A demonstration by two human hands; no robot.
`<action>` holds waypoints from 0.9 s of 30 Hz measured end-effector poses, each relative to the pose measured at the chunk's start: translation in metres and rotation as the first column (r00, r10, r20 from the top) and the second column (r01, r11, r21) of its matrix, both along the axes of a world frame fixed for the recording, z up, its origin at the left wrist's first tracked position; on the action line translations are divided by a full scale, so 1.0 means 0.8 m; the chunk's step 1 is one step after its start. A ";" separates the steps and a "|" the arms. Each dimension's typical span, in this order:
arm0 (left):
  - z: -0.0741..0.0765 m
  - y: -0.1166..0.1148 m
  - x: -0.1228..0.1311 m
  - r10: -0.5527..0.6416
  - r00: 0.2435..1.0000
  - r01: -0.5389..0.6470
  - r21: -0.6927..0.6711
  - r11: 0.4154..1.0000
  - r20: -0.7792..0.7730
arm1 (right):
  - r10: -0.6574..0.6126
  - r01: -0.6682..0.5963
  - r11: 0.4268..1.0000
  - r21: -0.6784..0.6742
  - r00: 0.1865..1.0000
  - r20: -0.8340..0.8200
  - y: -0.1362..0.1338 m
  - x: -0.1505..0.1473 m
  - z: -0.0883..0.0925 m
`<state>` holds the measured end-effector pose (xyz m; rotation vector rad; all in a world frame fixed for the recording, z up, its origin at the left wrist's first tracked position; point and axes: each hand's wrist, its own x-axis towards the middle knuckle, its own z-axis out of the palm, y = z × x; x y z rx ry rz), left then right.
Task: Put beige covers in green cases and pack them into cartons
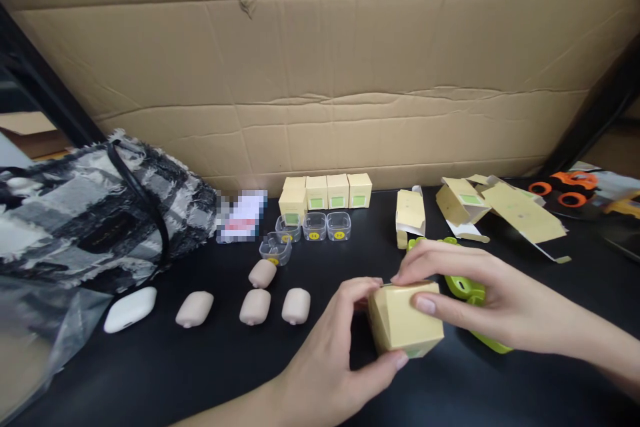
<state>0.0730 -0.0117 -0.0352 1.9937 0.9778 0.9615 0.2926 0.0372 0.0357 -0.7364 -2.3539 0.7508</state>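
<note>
Yellow box (413,321) in the closed grip of left hand (337,350) and right hand (493,297)

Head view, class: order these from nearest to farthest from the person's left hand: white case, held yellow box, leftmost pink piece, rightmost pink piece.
1. Held yellow box: touching the left hand.
2. Rightmost pink piece: left of the hand.
3. Leftmost pink piece: farther left.
4. White case: left of that.

The right hand (510,305) partly hides the green object (470,292)
</note>
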 end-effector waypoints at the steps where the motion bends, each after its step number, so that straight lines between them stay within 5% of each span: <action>1: -0.004 -0.001 0.000 0.013 1.000 -0.013 -0.013 1.000 0.027 | -0.014 0.014 1.000 -0.025 1.000 0.002 0.001 -0.002 -0.001; 6: -0.012 -0.003 0.001 0.052 0.998 -0.052 -0.010 0.999 0.040 | -0.031 0.040 0.990 -0.137 0.997 0.068 0.008 -0.007 -0.010; 22: 0.003 0.002 0.000 0.007 0.998 -0.005 0.033 0.999 -0.059 | -0.110 0.145 0.917 -0.373 0.987 0.113 0.011 -0.010 -0.018; 27: 0.005 0.002 0.001 0.015 0.999 -0.016 -0.008 1.000 -0.051 | -0.127 0.168 0.959 -0.229 0.975 0.184 0.009 -0.007 -0.016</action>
